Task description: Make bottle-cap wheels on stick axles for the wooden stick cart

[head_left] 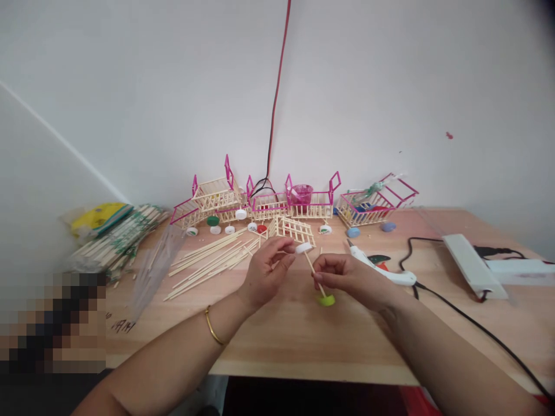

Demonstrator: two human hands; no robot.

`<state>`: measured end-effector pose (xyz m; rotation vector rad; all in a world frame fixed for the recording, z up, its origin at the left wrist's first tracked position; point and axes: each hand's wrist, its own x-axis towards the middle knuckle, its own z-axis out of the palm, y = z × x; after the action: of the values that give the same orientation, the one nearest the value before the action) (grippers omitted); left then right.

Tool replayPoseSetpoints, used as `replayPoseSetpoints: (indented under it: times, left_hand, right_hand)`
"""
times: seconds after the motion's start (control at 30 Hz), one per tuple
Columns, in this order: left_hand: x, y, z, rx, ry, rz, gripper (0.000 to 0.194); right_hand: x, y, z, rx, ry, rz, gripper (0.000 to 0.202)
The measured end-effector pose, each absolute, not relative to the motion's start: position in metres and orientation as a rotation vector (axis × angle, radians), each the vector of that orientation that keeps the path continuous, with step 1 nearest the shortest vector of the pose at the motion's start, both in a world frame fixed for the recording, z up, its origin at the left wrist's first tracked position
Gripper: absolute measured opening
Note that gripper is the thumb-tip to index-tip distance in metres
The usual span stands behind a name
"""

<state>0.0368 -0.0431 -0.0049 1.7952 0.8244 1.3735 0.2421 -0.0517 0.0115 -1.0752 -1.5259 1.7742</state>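
My right hand (353, 280) pinches a thin wooden stick (309, 263) between thumb and fingers. A white bottle cap (303, 248) sits on the stick's upper end, and a lime-green bottle cap (326, 300) on its lower end. Beside the white cap is my left hand (267, 274), its fingers curved with a gap from the thumb and nothing visible between them; whether a fingertip touches the cap I cannot tell. Just beyond both hands lies a small lattice frame of sticks (297, 230). A white hot glue gun (401, 277) rests right of my right hand.
Stick-built carts with pink rails (217, 193) and cap wheels line the wall. Loose sticks (208, 266) lie on the left, near bundled wrapped chopsticks (125, 237). A white power strip (474, 266) and black cables (472, 326) occupy the right. A pink cup (302, 196) stands at the back.
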Motion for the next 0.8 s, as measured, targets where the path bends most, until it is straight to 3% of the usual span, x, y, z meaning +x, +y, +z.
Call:
replayPoseSetpoints:
  times: [0.5,0.8]
  left_hand:
    - [0.0374,-0.0394,-0.0091,1.759,0.889,1.178,0.026]
    - [0.0383,-0.0381,-0.0103,1.714,0.903,1.106,0.024]
  right_hand:
    - [0.2366,-0.054,0.0053,-0.978,-1.341,2.057,0.028]
    - [0.2351,-0.0533,0.0061,-1.012,-1.265,2.051,0.03]
